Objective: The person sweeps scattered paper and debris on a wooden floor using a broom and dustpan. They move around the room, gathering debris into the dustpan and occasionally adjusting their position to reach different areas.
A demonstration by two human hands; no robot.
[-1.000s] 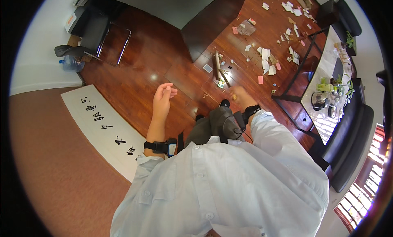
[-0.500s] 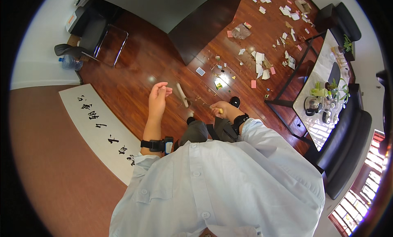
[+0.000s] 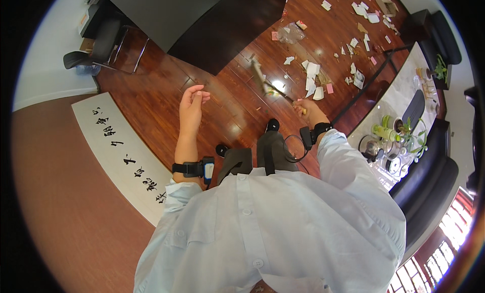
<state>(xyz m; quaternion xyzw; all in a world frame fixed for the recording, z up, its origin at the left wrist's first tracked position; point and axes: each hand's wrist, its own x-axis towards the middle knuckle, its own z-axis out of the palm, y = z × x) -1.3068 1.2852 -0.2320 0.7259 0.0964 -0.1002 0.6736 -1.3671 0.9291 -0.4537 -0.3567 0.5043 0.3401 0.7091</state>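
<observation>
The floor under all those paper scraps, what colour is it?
The floor is glossy reddish-brown wood planks, seen in the head view, the only one.

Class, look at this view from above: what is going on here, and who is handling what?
A person in a pale shirt stands on a dark wooden floor. Their right hand grips a long thin stick-like tool that points out toward scattered paper scraps on the floor. Their left hand is raised, open and holding nothing. A white strip with dark brush marks lies to the person's left, and a glass table with plants stands to their right.
</observation>
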